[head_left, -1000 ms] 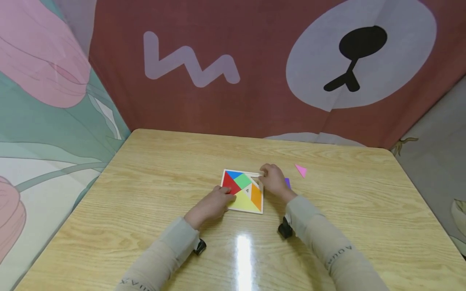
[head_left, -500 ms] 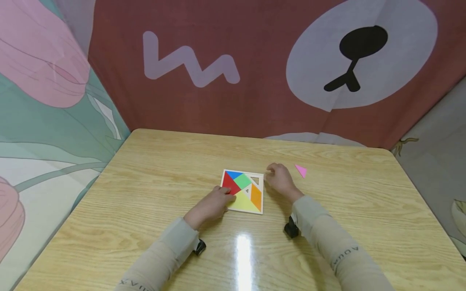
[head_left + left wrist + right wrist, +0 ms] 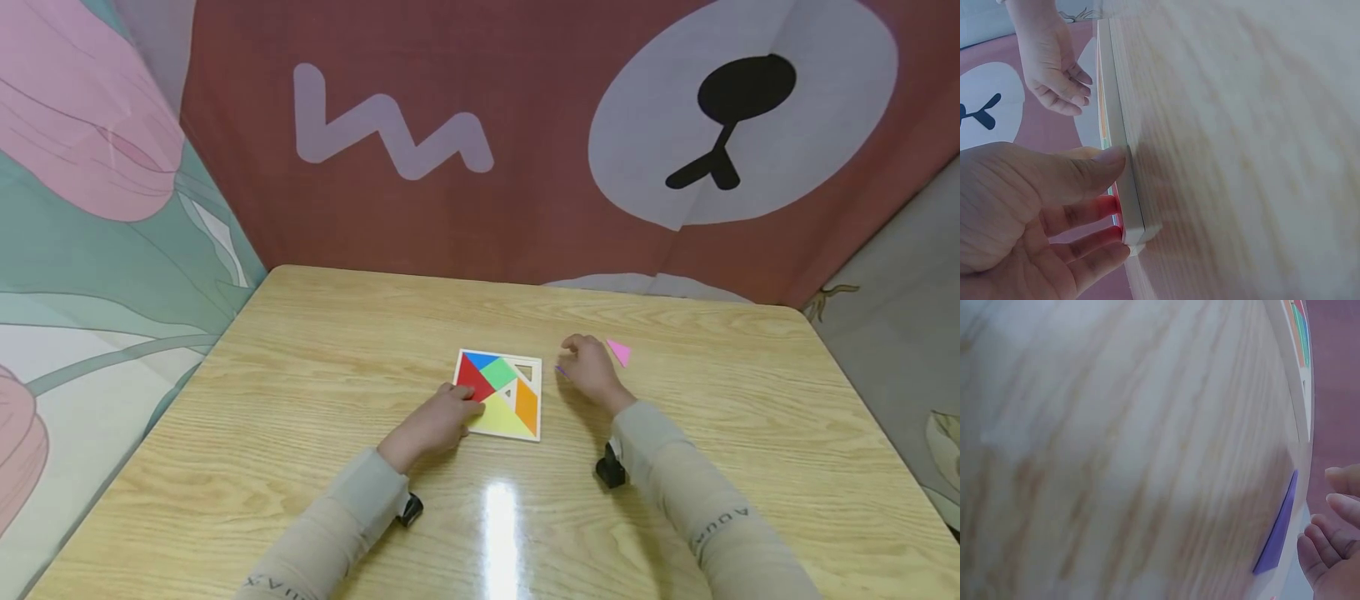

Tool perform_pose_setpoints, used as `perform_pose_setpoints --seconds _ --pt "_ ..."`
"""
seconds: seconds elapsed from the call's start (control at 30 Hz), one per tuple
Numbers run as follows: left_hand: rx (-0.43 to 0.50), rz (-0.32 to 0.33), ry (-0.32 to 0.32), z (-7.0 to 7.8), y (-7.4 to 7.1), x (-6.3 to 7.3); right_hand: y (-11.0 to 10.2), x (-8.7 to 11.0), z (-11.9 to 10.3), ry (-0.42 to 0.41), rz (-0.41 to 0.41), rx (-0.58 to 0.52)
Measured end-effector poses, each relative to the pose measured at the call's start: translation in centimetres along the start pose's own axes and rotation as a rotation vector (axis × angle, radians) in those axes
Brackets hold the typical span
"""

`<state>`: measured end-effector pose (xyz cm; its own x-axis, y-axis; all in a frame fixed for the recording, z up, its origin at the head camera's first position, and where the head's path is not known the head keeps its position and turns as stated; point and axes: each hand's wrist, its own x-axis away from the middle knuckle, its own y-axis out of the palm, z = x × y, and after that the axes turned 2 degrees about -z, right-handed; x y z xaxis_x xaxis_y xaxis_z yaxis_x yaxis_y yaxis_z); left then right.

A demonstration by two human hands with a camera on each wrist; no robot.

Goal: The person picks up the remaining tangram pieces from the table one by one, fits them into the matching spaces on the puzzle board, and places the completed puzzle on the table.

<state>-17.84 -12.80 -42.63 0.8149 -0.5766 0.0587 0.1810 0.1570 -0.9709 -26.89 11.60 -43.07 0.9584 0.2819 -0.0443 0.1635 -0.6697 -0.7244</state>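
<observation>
A square wooden tangram board [image 3: 1114, 94] lies on the table, with red, blue, green, yellow and orange pieces in it. Two bare triangular recesses with small cut-outs show at its upper right and near its middle. My left hand [image 3: 437, 419] grips the board's left corner, thumb against its side edge and fingertips on the red side. Just right of the board, my right hand [image 3: 592, 372] hovers with loosely bent fingers, holding nothing. Under it a purple triangle [image 3: 1279, 528] lies on the table, mostly hidden in the head view. Beyond that hand lies a pink triangle [image 3: 620, 352].
The wood-grain table [image 3: 360, 333] reaches back to a brown cloth [image 3: 525, 208] with a cartoon face. Patterned cloths hang at both sides. A bright light reflection [image 3: 501, 533] falls on the table's near part.
My right hand has moved right, away from the board's upper right corner, to above the purple triangle. My left hand and the board have stayed in place.
</observation>
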Motion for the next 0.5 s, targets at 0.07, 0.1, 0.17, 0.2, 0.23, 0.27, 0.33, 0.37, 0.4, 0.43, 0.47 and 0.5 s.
perform_pose_setpoints --seconds 0.07,0.1,0.17,0.2,0.23,0.27,0.33,0.37,0.4,0.43,0.47,0.5 --pt "0.004 0.000 -0.001 0.0 0.0 0.0 -0.2 0.0 0.1 -0.003 0.014 0.019" --pt "0.008 0.000 -0.001 0.0 0.0 0.0 -0.2 0.0 0.2 -0.001 0.020 0.026" --pt "0.010 0.003 0.002 0.0 0.0 0.0 -0.3 0.0 0.4 0.001 0.032 0.053" --pt "0.009 0.006 0.004 0.0 0.0 0.0 -0.4 0.0 0.6 0.002 0.037 0.067" --pt "0.006 0.008 0.007 0.0 0.1 0.0 -0.4 -0.1 0.7 0.003 0.041 0.073" --pt "0.005 0.009 0.007 0.0 0.1 0.0 -0.5 -0.1 0.9 0.007 0.041 0.081" --pt "0.004 0.010 0.007 0.0 0.0 0.0 -0.7 -0.1 1.2 0.016 0.041 0.091" --pt "0.005 0.009 0.005 0.0 0.0 0.0 -0.8 -0.2 1.3 0.018 0.040 0.092" --pt "0.005 0.008 0.004 0.0 0.0 0.0 -0.9 -0.2 1.4 0.021 0.040 0.094" --pt "0.007 0.005 0.002 0.0 0.0 0.0 -1.0 -0.1 1.6 0.022 0.040 0.097" --pt "0.009 0.003 0.000 0.0 0.0 0.0 -1.1 -0.1 1.7 0.023 0.039 0.102" --pt "0.011 0.003 -0.001 0.0 0.0 0.0 -1.2 -0.1 1.8 0.024 0.037 0.105"
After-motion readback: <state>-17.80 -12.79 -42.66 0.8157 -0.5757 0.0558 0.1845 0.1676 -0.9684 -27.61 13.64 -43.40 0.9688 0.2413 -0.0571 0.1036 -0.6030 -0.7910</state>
